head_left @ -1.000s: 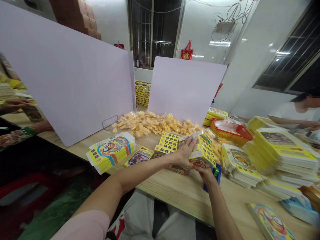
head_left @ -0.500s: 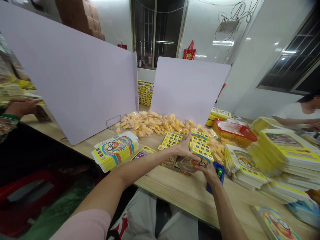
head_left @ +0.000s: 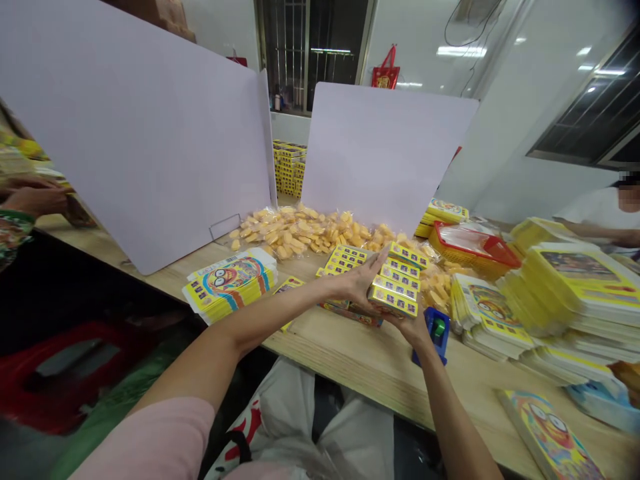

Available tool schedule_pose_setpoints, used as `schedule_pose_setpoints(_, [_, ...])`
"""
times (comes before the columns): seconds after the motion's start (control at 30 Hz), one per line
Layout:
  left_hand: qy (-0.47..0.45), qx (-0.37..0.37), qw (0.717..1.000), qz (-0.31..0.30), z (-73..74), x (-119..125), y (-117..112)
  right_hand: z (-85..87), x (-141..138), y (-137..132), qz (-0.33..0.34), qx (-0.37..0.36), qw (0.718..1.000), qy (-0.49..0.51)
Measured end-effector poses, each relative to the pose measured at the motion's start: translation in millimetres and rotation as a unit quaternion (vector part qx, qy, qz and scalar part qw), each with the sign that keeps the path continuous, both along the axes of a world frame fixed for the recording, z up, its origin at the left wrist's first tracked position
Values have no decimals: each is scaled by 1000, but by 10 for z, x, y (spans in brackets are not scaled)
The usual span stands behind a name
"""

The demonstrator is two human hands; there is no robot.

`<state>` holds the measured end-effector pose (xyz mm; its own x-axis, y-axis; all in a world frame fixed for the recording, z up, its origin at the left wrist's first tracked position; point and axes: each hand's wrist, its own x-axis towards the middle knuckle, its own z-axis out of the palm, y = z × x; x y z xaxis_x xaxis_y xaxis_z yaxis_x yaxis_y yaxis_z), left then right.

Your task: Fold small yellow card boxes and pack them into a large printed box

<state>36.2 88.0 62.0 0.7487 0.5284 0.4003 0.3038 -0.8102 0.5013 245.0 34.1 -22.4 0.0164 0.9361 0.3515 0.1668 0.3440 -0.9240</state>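
Between my hands is a group of small yellow boxes (head_left: 397, 287), standing side by side with their printed edges facing up. My left hand (head_left: 364, 283) is closed against their left side, fingers reaching toward the far end. From below and in front, my right hand (head_left: 411, 328) grips the near end; some of its fingers are hidden under the boxes. Just left of my left hand, more yellow boxes (head_left: 345, 259) stand in a row. A blue tape dispenser (head_left: 434, 337) with a green core sits right beside my right wrist.
Bagged yellow pieces (head_left: 300, 230) are heaped before the white partitions (head_left: 385, 153). A stack of flat printed cartons (head_left: 233, 283) lies left, with taller carton stacks (head_left: 565, 287) right. A red basket (head_left: 475, 250) stands behind them. Co-workers' hands (head_left: 37, 200) show at the far left.
The boxes between my hands have tipped up and shifted slightly, so their printed edges face me more. My right hand has moved further under them. The view has tilted downward.
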Motion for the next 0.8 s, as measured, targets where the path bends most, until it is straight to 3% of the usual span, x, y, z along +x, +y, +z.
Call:
schedule_pose_setpoints(0.13, [48, -7, 999, 10, -97, -49, -1, -83, -13, 35, -9, 9, 999, -32])
schedule_pose_setpoints(0.23, [115, -11, 990, 87, -132, -73, -35, -59, -53, 46, 32, -10, 998, -44])
schedule_pose_setpoints(0.37, [124, 71, 974, 174, -136, -31, -145, 76, -37, -20, 111, -38, 992, -36])
schedule_pose_setpoints(0.43, [141, 107, 969, 173, -144, -13, -209, 198, 28, -72, 84, -35, 993, -71])
schedule_pose_setpoints(0.5, [169, 120, 964, 168, -159, -25, -264, 363, 95, -76, -3, 15, 989, -146])
schedule_pose_setpoints(0.57, [191, 125, 960, 164, -165, -70, -308, 558, 119, 15, -83, 104, 961, -242])
schedule_pose_setpoints(0.63, [198, 131, 955, 179, -155, -133, -348, 742, 86, 209, -129, 180, 911, -348])
schedule_pose_setpoints(0.7, [194, 139, 949, 208, -138, -187, -384, 872, 19, 467, -159, 208, 857, -444])
schedule_pose_setpoints(0.8, [199, 184, 943, 192, -148, -202, -405, 948, -90, 845, -83, 161, 817, -548])
